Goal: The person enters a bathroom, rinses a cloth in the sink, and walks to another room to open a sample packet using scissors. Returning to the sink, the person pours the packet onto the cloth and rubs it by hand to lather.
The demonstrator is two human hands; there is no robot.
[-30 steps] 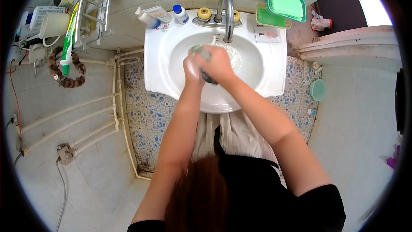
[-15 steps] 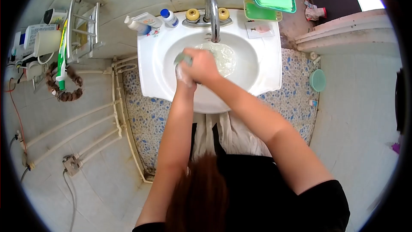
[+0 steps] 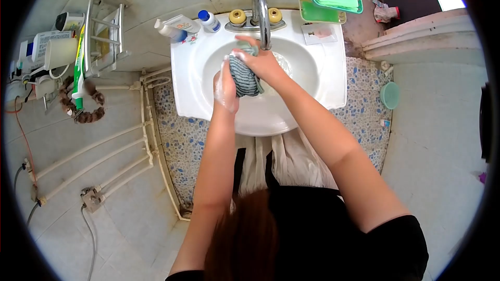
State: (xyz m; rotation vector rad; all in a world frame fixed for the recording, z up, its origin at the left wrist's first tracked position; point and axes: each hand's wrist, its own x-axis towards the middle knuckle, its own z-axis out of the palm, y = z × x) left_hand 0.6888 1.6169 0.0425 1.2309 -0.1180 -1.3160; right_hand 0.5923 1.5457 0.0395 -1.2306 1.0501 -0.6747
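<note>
A grey-green cloth (image 3: 245, 77) with dark stripes is bunched between my two hands over the white sink (image 3: 208, 64). My left hand (image 3: 226, 87), with white suds along it, grips the cloth's left side. On the upper right part of the cloth, my right hand (image 3: 258, 62) is closed, with suds at the thumb and one finger stretched out to the left. The curved metal faucet (image 3: 262, 15) stands just above my right hand. Water lies in the basin beneath.
A lotion bottle (image 3: 169, 31) and a blue-capped bottle (image 3: 209, 21) stand at the sink's back left. Green soap dishes (image 3: 322, 13) sit at the back right. On the left wall are a metal rack (image 3: 105, 34) and a toothpaste tube (image 3: 78, 73). A green basin (image 3: 389, 96) is at right.
The hands have drawn apart and the striped cloth now shows between them. My right hand has moved up and right, nearer the faucet.
</note>
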